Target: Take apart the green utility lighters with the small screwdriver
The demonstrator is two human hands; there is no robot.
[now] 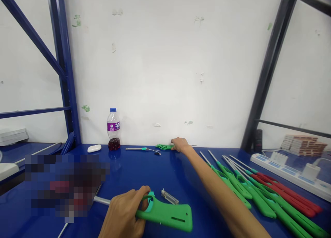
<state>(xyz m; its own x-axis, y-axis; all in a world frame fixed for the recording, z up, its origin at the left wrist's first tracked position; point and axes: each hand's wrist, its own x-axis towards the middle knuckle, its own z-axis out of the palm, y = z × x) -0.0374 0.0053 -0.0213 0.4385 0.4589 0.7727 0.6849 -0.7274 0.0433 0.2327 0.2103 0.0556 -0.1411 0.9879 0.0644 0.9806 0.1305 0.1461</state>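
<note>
In the lower middle, my left hand (pixel 126 214) is closed round the teal trigger area of a green long-nosed lighter (pixel 176 215). Its metal tube (pixel 101 200) points left and its handle points right. Just behind the handle lies a clear lighter fuel tank (pixel 170 197). My right hand (pixel 180 144) reaches to the wall, fingers curled over a green-handled piece (pixel 163 147). A thin rod (pixel 192 145) shows on the hand's other side; whether both are one tool I cannot tell. Left of it lies a loose lighter tube with wires (pixel 137 149).
Several green lighters (pixel 256 196) and red lighters (pixel 287 193) lie fanned at the right, beside a white power strip (pixel 289 174). A drink bottle (pixel 113 129) and a white case (pixel 94 148) stand near the wall. A blurred patch (pixel 67 186) covers the left table. Shelf posts (pixel 68 65) flank the table.
</note>
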